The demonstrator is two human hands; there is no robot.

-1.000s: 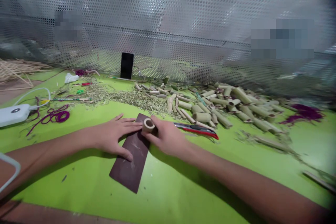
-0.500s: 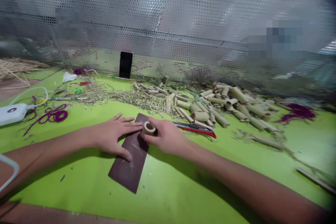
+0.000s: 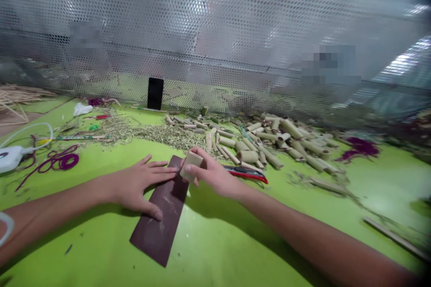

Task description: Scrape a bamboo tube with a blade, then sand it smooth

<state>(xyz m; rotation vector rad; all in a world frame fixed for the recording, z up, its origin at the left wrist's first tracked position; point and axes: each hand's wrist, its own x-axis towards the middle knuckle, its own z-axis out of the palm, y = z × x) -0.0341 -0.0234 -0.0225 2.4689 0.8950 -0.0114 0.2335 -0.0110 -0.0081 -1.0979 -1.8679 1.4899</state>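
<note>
Pinching a bamboo section [image 3: 191, 166] in the right grip [image 3: 208, 174] at the end of a sandpaper strip [image 3: 161, 215] pinned under the spread left grip [image 3: 139, 184], utility knife [image 3: 245, 174] just beyond.

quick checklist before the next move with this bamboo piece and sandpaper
1. Left hand flat on the sandpaper strip: ok
2. Right hand gripping the bamboo piece: ok
3. Bamboo piece sitting square on the strip: not ok, tilted at the strip's edge
4. Utility knife blade retracted: cannot tell
5. Loose bamboo tubes off the strip: ok
</note>
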